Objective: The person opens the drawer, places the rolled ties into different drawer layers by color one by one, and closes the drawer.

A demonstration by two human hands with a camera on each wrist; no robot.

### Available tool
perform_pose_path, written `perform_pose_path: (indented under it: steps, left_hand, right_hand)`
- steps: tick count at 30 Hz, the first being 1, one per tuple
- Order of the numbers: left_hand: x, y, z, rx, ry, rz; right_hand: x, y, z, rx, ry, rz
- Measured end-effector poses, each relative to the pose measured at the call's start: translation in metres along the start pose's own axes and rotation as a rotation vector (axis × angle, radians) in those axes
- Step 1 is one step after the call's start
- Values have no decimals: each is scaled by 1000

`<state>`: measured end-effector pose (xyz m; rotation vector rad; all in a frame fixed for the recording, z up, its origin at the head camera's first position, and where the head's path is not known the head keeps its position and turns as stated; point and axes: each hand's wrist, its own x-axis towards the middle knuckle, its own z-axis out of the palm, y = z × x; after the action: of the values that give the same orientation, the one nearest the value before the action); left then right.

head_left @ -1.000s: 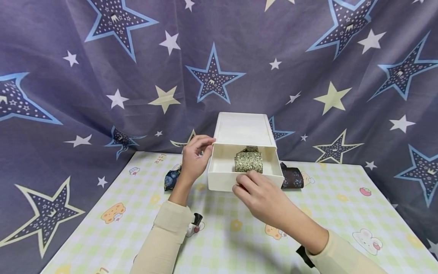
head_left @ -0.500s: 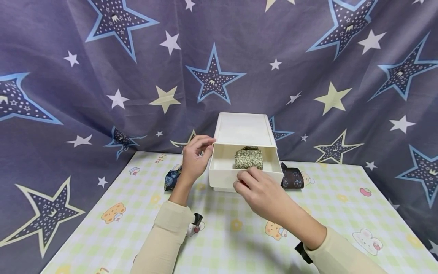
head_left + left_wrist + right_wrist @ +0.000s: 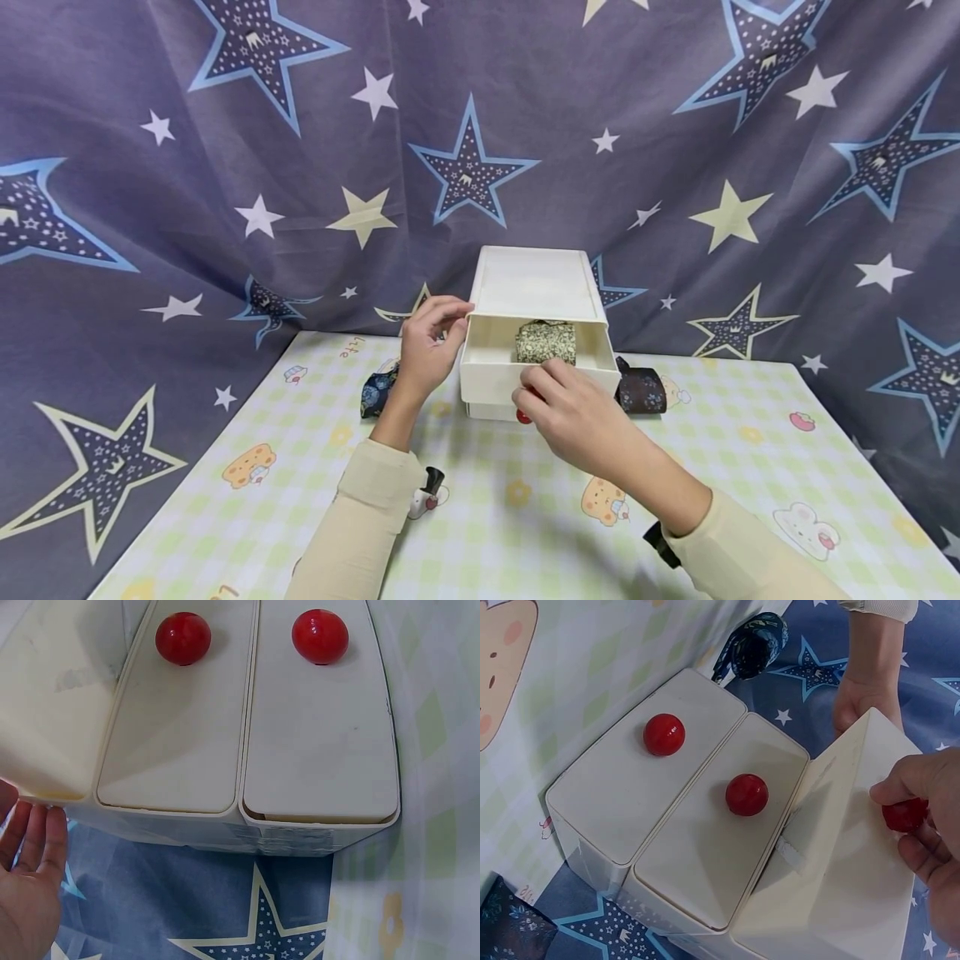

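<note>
**A:** Your top drawer has gone in a good way over the last second. Its front was hanging out well past the lower drawers and now sits only a little proud of them, with less of the inside showing. It's closing, but not home yet.

**B:** What are your hands doing?

**A:** Your right hand has its fingers and thumb pinched round the red knob on the drawer front. In the head view the knob peeks out just at 9 o'clock of that hand. Your left hand has curled fingers braced on the near left corner of the white cabinet, steadying it.

**B:** And inside?

**A:** The rolled green floral cloth lies in the open drawer, at 12 o'clock from your right hand, close to the back and half tucked under the cabinet top.

**B:** Which way does it run?

**A:** The drawer's long axis runs 6 to 12 o'clock, front face and knob pointing at 6, towards you, so the slide is straight away from you. The roll lies crosswise, 9 to 3.

**B:** Anything else on the counter?

**A:** A dark blue roll at 9 o'clock of the cabinet, a dark brown one at 3 o'clock. Two lower drawers are shut, their knobs untouched.
</note>
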<state>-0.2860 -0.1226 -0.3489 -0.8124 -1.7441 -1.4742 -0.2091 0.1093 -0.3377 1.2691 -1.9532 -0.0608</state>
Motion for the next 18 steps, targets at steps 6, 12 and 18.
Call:
perform_pose_path:
  steps: [6, 12, 18]
  left_hand:
    - [0, 1, 1, 1, 4, 8]
    - [0, 1, 1, 0, 7, 10]
    - [0, 1, 1, 4, 4, 4]
  right_hand:
    - [2, 3, 3, 16, 34, -8]
    - [2, 6, 6, 12, 49, -18]
    - [3, 9, 8, 15, 29, -9]
